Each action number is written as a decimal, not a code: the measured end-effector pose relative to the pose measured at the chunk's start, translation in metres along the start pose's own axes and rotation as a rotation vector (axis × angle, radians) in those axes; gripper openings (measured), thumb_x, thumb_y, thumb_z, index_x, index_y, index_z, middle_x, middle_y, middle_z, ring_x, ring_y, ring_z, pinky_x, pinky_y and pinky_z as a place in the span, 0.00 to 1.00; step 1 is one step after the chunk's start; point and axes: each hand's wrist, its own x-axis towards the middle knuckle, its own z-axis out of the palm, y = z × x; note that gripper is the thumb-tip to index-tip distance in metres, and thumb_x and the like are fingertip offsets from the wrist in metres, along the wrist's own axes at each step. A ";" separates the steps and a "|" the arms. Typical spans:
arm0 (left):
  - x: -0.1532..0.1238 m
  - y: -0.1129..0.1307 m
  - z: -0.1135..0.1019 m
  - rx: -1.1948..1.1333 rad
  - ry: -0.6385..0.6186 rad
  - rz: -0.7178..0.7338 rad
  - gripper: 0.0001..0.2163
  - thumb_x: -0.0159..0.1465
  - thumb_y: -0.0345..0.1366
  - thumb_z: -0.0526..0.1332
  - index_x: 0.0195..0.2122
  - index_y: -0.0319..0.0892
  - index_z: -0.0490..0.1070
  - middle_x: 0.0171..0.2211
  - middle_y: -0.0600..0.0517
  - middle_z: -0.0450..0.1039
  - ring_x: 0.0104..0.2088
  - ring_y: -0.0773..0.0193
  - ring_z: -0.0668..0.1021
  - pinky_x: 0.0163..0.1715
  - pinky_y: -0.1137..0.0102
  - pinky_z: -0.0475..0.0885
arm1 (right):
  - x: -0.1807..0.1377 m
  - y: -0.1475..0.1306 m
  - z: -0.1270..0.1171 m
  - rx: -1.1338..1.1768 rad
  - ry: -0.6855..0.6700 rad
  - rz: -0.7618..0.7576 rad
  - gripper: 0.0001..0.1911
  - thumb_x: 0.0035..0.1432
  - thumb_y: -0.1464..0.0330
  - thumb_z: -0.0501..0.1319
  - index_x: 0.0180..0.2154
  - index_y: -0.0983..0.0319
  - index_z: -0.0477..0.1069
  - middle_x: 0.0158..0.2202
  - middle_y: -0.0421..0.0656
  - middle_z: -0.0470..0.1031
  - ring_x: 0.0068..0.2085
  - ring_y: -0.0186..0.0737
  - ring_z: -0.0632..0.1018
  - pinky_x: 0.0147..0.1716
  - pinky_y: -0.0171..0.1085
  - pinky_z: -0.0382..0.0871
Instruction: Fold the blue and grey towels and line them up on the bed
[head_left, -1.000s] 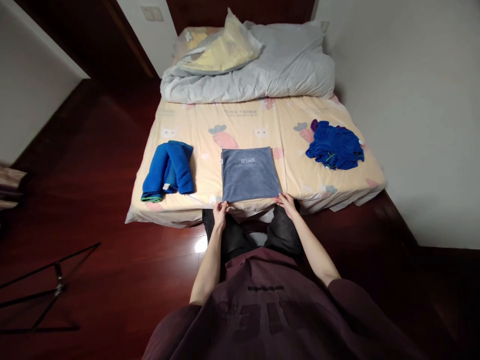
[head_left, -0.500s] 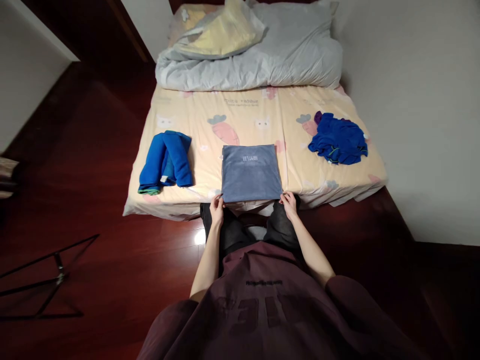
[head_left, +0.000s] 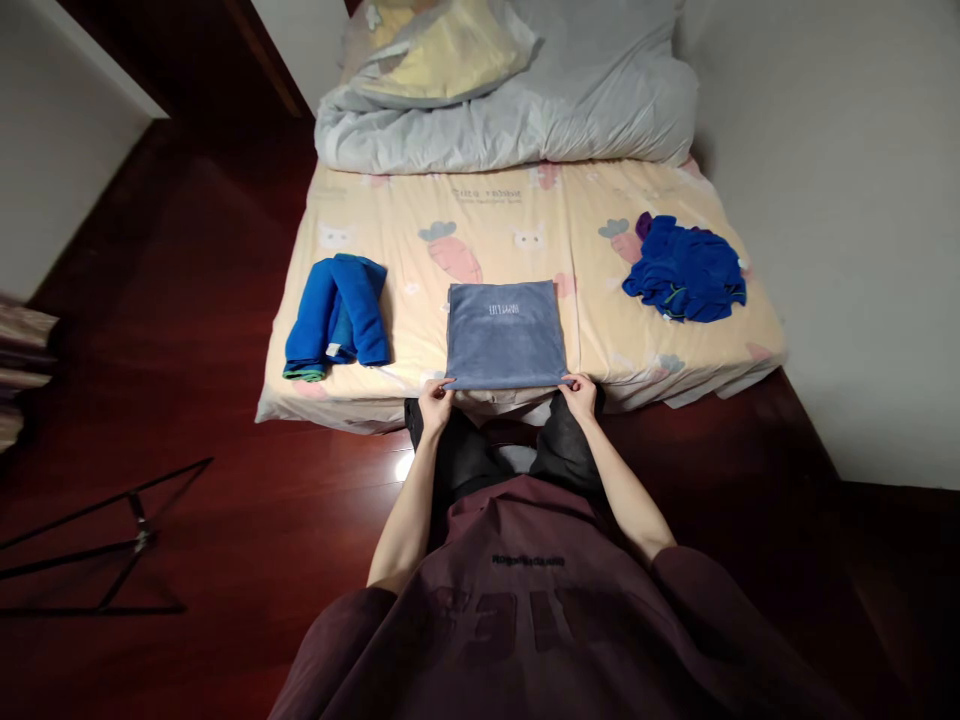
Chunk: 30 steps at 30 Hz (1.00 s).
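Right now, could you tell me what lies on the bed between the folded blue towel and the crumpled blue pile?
In the head view, the grey folded towel lies between the folded blue towel and crumpled blue pile, both hands gripping its near corners.

Pillow top cut off by frame edge; print on grey towel too small to read.

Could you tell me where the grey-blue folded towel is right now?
The grey-blue folded towel lies mid-bed at the near edge, its near corners pinched by the left hand and right hand.
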 end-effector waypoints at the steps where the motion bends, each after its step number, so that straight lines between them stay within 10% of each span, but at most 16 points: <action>1: 0.005 0.001 -0.002 0.003 -0.006 0.027 0.11 0.59 0.42 0.68 0.38 0.43 0.83 0.40 0.46 0.75 0.37 0.60 0.77 0.38 0.64 0.77 | 0.004 -0.003 0.000 -0.010 0.012 -0.037 0.10 0.48 0.64 0.68 0.33 0.61 0.81 0.33 0.43 0.74 0.31 0.39 0.72 0.35 0.40 0.72; 7: 0.037 0.012 -0.009 -0.051 -0.145 0.110 0.13 0.59 0.48 0.72 0.36 0.43 0.79 0.55 0.39 0.76 0.60 0.46 0.76 0.57 0.53 0.75 | 0.028 -0.018 0.002 0.086 -0.024 -0.123 0.07 0.52 0.63 0.68 0.31 0.59 0.76 0.54 0.53 0.78 0.56 0.52 0.79 0.54 0.48 0.75; 15: 0.055 0.010 -0.002 -0.097 -0.214 -0.011 0.16 0.58 0.50 0.70 0.37 0.42 0.76 0.34 0.46 0.80 0.36 0.56 0.81 0.42 0.61 0.78 | 0.048 -0.018 0.015 0.281 -0.136 -0.009 0.19 0.52 0.51 0.68 0.36 0.57 0.69 0.37 0.48 0.82 0.41 0.48 0.83 0.47 0.47 0.78; 30: 0.065 0.006 0.003 0.124 -0.218 -0.017 0.17 0.62 0.52 0.64 0.35 0.41 0.78 0.31 0.47 0.79 0.34 0.58 0.78 0.39 0.65 0.73 | 0.067 0.004 0.010 0.153 -0.185 0.037 0.26 0.50 0.44 0.69 0.36 0.60 0.77 0.38 0.51 0.84 0.43 0.54 0.84 0.50 0.51 0.79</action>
